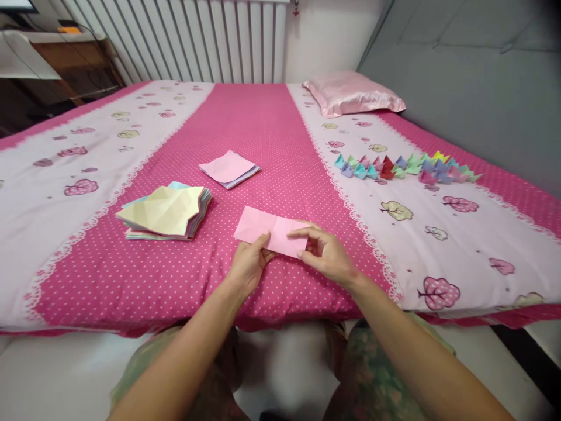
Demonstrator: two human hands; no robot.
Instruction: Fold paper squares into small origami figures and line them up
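A pink sheet of paper (258, 222), folded into a creased rectangle, is held between both hands just over the near edge of the bed. My left hand (250, 263) grips its lower edge, thumb on top and fingers underneath. At the right end, my right hand (326, 252) has its thumb and fingers closed around the paper. To the left lies a thick stack of creased papers (164, 210), pale yellow on top. Beyond it is a thinner pile of square papers (230, 166) with a pink sheet uppermost.
Rows of small folded paper pieces (388, 168) in many colours stand on the bedspread (263, 128) at the right. A pink pillow (353, 93) rests at the far right by a grey padded headboard (473, 88). A white radiator (197, 41) lines the back wall.
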